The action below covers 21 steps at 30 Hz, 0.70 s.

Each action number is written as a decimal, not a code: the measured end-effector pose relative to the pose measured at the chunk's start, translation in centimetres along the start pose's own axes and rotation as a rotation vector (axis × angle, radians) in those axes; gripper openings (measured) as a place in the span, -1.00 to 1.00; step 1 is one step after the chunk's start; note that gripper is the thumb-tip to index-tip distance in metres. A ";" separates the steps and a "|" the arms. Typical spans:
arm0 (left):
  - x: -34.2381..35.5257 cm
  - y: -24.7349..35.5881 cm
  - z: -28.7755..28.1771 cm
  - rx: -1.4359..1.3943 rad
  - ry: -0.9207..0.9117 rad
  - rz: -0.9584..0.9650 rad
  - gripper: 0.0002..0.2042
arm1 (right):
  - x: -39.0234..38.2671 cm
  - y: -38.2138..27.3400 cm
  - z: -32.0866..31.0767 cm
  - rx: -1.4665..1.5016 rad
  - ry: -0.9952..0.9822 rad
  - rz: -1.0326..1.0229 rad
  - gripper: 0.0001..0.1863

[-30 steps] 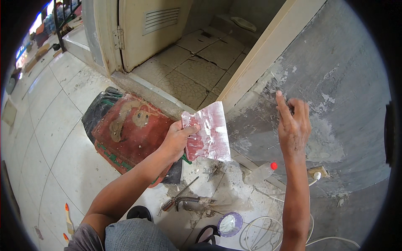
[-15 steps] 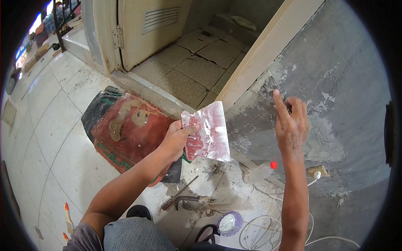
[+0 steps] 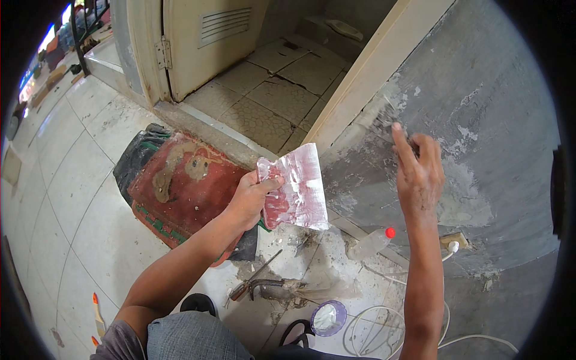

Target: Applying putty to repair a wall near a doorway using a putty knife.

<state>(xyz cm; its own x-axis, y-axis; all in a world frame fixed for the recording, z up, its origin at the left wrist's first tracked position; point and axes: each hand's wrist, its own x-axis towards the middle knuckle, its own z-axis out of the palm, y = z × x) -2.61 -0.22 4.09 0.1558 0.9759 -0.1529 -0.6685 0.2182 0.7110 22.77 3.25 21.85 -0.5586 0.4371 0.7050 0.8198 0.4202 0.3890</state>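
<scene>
My left hand [image 3: 255, 195] grips a flat red plastic putty spreader [image 3: 297, 189] by its edge, the thumb on top. White putty is smeared across its face. At the grey wall [image 3: 516, 114], beside the door frame, my right hand [image 3: 419, 174] is closed around a putty knife [image 3: 390, 123], index finger stretched along it. Most of that tool is hidden by the fingers or blends into the wall. Its blade lies against the rough lower wall, where whitish patches of filler show. A purple tub of white putty [image 3: 327, 318] stands on the floor near my foot.
A stained red mat [image 3: 186, 186] lies by the doorway's raised sill [image 3: 216, 132]. On the tiles are a hammer [image 3: 267, 283], a thin screwdriver-like tool [image 3: 264, 267], a red-capped bottle [image 3: 369, 244], a paintbrush [image 3: 98, 315] and a coiled white cable [image 3: 360, 324]. A plugged socket [image 3: 454, 242] sits low on the wall.
My right hand has shifted very slightly, the putty knife still at the wall by the door frame. The left hand holds the spreader in nearly the same place.
</scene>
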 end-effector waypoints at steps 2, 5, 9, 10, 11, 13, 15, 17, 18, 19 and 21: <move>-0.2 0.2 0.0 -0.003 -0.004 0.004 -0.86 | -1.3 1.0 -0.8 -0.040 0.019 -0.001 -0.42; 0.0 0.0 -0.2 -0.008 0.006 0.013 -0.86 | -3.6 2.1 -2.1 -0.060 0.012 0.069 -0.41; 0.2 0.2 -0.3 0.002 0.027 0.012 -0.87 | -2.7 1.3 -2.2 -0.054 0.013 0.096 -0.43; 0.0 0.6 0.1 0.002 0.013 0.015 -0.87 | -1.4 0.8 -2.4 -0.015 0.018 0.074 -0.44; 0.0 0.6 0.1 -0.004 0.011 0.009 -0.87 | -0.3 0.3 -1.8 0.032 0.013 0.053 -0.46; 0.3 0.2 0.3 -0.016 0.005 -0.001 -0.87 | 0.4 0.2 -1.4 0.005 0.001 0.043 -0.47; 0.3 -0.1 0.3 -0.022 -0.007 0.017 -0.87 | 0.5 0.6 -1.2 -0.008 -0.001 0.066 -0.50; 0.3 0.0 0.3 -0.027 -0.008 0.023 -0.87 | -1.5 2.0 -1.8 -0.019 0.005 0.088 -0.48; 0.3 0.0 0.4 -0.030 -0.009 0.027 -0.87 | -2.2 2.4 -2.1 -0.030 0.009 0.113 -0.45; 0.4 0.1 0.4 -0.027 -0.007 0.036 -0.87 | -2.4 2.5 -2.3 -0.027 0.018 0.110 -0.45; 0.2 0.2 0.3 -0.016 0.012 0.028 -0.87 | -2.7 1.8 -3.1 0.011 0.031 0.117 -0.45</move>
<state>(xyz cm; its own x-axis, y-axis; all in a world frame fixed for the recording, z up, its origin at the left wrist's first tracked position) -2.49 -0.03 4.37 0.1282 0.9816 -0.1418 -0.6840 0.1911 0.7041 26.12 0.38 22.52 -0.4551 0.4589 0.7631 0.8775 0.3769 0.2966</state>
